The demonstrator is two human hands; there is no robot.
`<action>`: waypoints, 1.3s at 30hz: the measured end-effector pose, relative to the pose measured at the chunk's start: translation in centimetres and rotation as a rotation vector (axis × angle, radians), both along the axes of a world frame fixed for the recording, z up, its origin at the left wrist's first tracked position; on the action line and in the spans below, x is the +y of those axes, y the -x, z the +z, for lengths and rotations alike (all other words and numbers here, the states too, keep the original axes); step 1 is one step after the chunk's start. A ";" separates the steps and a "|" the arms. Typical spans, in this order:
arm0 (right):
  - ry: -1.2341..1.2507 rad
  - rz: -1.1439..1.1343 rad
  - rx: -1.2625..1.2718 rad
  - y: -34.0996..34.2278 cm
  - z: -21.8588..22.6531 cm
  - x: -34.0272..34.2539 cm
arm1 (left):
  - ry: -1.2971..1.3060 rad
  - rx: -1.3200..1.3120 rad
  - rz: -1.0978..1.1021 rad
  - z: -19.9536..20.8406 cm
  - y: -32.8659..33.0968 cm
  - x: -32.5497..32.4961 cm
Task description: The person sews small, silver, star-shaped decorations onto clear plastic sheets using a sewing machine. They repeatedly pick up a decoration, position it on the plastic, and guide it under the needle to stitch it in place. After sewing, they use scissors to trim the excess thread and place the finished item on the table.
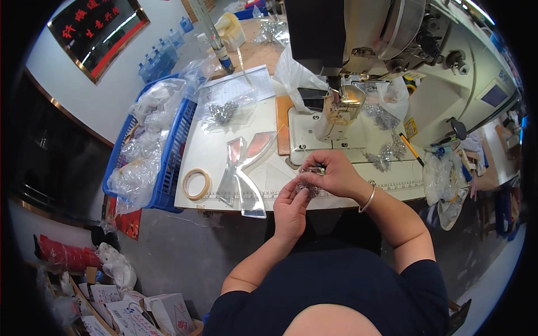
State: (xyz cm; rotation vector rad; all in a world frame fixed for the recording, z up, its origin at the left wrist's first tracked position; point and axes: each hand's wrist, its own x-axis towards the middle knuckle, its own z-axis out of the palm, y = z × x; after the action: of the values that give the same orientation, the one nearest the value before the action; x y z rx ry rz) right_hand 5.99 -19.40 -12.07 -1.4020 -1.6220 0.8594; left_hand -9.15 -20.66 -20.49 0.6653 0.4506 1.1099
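Just over the table's front edge, my two hands meet around a small silvery, glittering bundle (pixel 309 189); its exact kind I cannot make out. My left hand (pixel 290 211) pinches it from below and the left, thumb pressed on top. From the upper right my right hand (pixel 336 175), with a bangle (pixel 368 197) on the wrist, closes its fingers on the same bundle. Left of the hands lie shiny, curved clear-plastic pieces (pixel 250 195), spread like a crossed ribbon. Farther left a roll of tan tape (pixel 207 190) rests flat by a ruler strip (pixel 269 195).
An industrial sewing machine (pixel 444 103) stands just beyond my hands. A blue crate (pixel 172 162) full of plastic bags borders the table's left. Bagged silvery pieces (pixel 223 112), papers (pixel 260 84) and a yellow pen (pixel 412 148) lie around. Cartons (pixel 130 316) sit on the floor.
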 end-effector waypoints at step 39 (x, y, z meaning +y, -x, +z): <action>0.154 -0.084 0.577 -4.7 -1.1 -4.5 | -0.952 0.782 -0.806 12.6 -2.0 10.2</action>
State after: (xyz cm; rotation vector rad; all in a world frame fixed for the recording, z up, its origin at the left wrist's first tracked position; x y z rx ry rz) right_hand 10.72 -23.91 -13.13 -1.1665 -1.0691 1.2229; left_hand -7.15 -10.44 -7.93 1.9446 0.2241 0.1796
